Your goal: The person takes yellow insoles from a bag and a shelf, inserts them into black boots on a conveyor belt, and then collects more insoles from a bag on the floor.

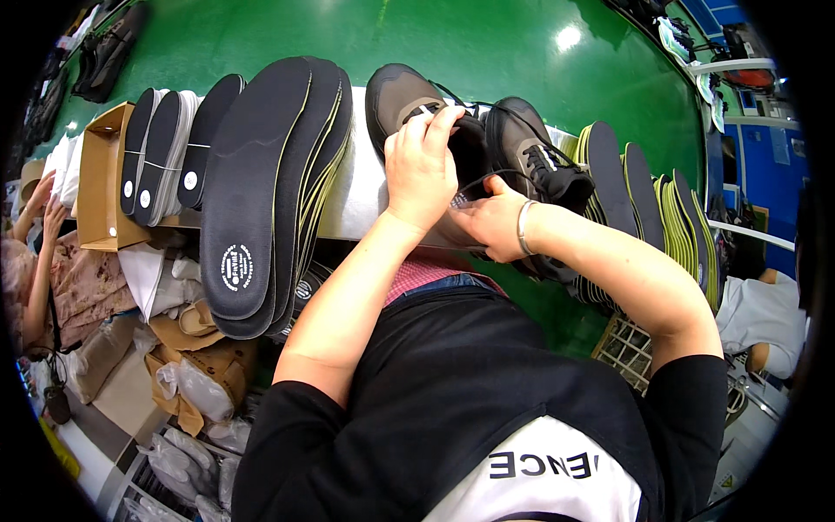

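Observation:
A brown and black lace-up shoe [399, 94] lies on the white bench in front of me, its toe pointing away. My left hand [422, 165] is closed on its upper, fingers at the tongue by the opening. My right hand [494, 219] is at the heel end, closed around the dark printed heel of an insole [458, 201] at the shoe's opening; some fingertips are hidden. A black lace loops over the opening near my right thumb. The matching shoe [527, 148] lies close by on the right, laces loosely tied.
Large stacked black insoles [252, 183] stand left of the shoes, with banded smaller insoles [165, 157] and a cardboard box [103, 174] beyond. More yellow-edged insoles [639, 187] line the right. Another person's hands [45, 204] work at far left. Bagged items [187, 461] fill a rack at lower left.

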A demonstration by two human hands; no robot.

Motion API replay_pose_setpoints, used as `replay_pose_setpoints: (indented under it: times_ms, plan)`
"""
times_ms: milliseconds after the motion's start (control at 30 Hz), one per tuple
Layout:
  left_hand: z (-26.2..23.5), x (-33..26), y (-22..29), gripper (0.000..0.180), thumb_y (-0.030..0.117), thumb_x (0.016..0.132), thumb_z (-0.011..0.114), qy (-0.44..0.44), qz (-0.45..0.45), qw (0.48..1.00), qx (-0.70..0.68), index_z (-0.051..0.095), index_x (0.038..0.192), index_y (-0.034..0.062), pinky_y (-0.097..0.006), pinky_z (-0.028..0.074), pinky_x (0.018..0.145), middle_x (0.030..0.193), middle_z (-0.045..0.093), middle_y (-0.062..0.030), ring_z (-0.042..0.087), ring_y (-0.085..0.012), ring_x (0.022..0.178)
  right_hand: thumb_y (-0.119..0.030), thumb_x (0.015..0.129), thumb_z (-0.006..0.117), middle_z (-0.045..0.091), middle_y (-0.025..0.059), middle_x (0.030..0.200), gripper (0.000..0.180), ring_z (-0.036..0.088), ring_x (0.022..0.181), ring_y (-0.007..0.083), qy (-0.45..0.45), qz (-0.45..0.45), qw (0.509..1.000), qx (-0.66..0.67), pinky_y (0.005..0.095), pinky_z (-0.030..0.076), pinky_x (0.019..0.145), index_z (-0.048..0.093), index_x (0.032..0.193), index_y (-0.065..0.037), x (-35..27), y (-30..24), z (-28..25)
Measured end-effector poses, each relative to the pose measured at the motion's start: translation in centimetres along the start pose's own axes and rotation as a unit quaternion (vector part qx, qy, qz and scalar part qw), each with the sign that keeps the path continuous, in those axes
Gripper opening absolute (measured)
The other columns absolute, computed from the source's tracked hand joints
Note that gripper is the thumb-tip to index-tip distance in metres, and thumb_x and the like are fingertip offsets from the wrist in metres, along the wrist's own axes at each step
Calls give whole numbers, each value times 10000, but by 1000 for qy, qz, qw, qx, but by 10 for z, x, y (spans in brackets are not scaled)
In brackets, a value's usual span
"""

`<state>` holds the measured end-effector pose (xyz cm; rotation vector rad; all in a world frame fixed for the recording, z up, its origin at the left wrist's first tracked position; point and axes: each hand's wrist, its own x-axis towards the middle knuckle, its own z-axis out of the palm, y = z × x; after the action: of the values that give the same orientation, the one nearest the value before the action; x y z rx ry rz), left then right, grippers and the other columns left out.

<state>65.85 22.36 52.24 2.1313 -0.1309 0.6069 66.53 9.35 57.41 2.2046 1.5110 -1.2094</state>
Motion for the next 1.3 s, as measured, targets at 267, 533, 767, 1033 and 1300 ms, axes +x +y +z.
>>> replay_pose_setpoints:
  times_ms: [267, 533, 767, 1033, 1300]
  plan:
    - [-3, 1, 3, 384, -34, 690, 482, -5, 8, 999, 41, 479, 1049, 102, -381, 397, 715, 907, 532, -107, 512, -294, 831, -142, 592, 543, 611, 106, 684, 277, 592, 733, 242, -110, 42, 992, -37, 443, 210, 936, 577, 843, -28, 8, -9, -17]
    - [-4, 0, 13, 342, -43, 695, 462, 8, -132, 985, -108, 494, 1011, 83, -365, 422, 757, 911, 535, -136, 531, -304, 864, -189, 698, 547, 596, 155, 704, 214, 589, 688, 225, 202, 46, 950, 233, 374, 434, 718, 587, 771, 9, -22, 10, -26]
    - [-13, -5, 17, 242, 54, 754, 526, -3, -180, 979, -97, 508, 995, 36, -326, 407, 793, 945, 556, -135, 530, -273, 902, -52, 646, 493, 588, 190, 695, 136, 589, 648, 312, 351, 201, 896, 183, 366, 479, 653, 619, 674, -9, -27, -4, -16]
    - [-9, -19, 45, 274, 59, 812, 467, -37, -135, 987, -83, 450, 1074, -22, -325, 361, 855, 1030, 496, -151, 476, -250, 961, -113, 704, 471, 562, 169, 743, 172, 581, 674, 262, 354, 393, 833, 162, 360, 495, 533, 525, 779, 32, 8, -42, 35]
    - [3, -31, 35, 291, 75, 863, 401, -62, -153, 975, -150, 374, 1132, -33, -323, 430, 819, 1125, 410, -168, 519, -242, 938, -96, 726, 501, 573, 187, 926, 228, 584, 842, 280, 312, 361, 822, 312, 335, 486, 691, 570, 902, 31, 24, -23, 38]
